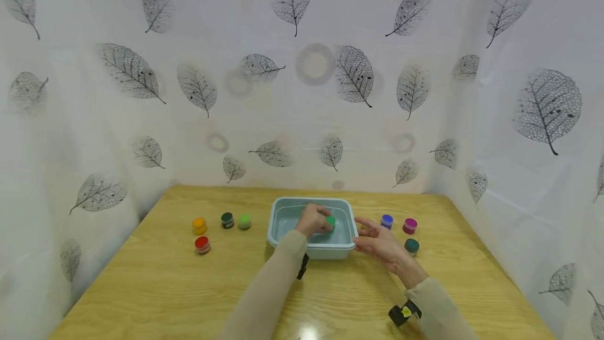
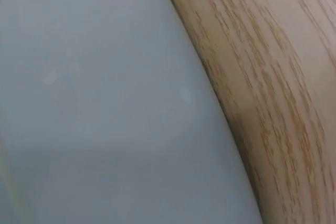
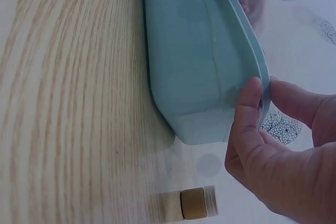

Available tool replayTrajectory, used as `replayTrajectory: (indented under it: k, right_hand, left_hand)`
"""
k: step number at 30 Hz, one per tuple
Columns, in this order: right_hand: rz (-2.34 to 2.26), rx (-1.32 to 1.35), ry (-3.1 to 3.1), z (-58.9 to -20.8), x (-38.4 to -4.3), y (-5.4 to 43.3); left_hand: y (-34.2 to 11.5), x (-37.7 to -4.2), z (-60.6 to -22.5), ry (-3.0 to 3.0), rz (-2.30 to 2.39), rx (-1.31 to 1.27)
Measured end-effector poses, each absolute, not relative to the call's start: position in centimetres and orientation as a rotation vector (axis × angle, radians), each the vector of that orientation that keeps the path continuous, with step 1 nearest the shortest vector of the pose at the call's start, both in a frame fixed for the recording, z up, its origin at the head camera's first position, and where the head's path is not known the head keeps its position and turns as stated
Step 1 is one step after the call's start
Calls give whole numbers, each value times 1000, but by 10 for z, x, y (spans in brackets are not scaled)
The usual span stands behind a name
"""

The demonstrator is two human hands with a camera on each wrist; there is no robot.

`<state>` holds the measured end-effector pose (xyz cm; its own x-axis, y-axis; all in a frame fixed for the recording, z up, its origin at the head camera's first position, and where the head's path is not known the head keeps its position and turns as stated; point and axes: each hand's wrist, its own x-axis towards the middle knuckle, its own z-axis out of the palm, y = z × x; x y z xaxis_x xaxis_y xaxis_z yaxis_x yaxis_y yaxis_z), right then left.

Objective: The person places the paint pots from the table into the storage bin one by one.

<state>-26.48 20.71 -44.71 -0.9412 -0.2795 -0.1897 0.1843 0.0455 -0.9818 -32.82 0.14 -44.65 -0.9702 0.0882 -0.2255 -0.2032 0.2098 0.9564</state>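
A light blue-green plastic basin (image 1: 289, 245) stands on the wooden table. My left hand (image 1: 313, 220) reaches down inside it and holds a small green jar (image 1: 331, 222) by its fingers, near the basin's right wall. At the right end, my right hand (image 1: 381, 245) pinches the basin's rim; in the right wrist view the thumb lies on one side of the rim and the fingers (image 3: 249, 108) on the other. Only the basin's outer wall (image 2: 105, 98) and the table fill the left wrist view, so the left hand is out of sight there.
Left of the basin are orange (image 1: 199, 225), red (image 1: 202, 245), dark green (image 1: 227, 220) and light green (image 1: 244, 221) jars. On the right stand blue (image 1: 387, 221), magenta (image 1: 410, 225) and teal (image 1: 412, 246) ones. A leaf-print curtain (image 1: 302, 119) hangs behind the table.
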Motion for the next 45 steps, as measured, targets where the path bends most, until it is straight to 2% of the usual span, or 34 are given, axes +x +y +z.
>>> replayTrajectory:
  k: [15,22,36,45]
  right_hand:
    - [-1972,-114,1984,-445,-268,206]
    - [-1970,-122,1989,-445,-266,207]
    - [-1960,-89,1976,-446,-262,208]
    - [-1965,-110,1971,-446,-262,207]
  left_hand:
    - [2,-335,-444,2316,1697,-233]
    - [3,-333,-444,2156,1831,-196]
    - [5,-334,-450,2188,1740,-152]
    - [-7,-334,-448,2156,1766,-37]
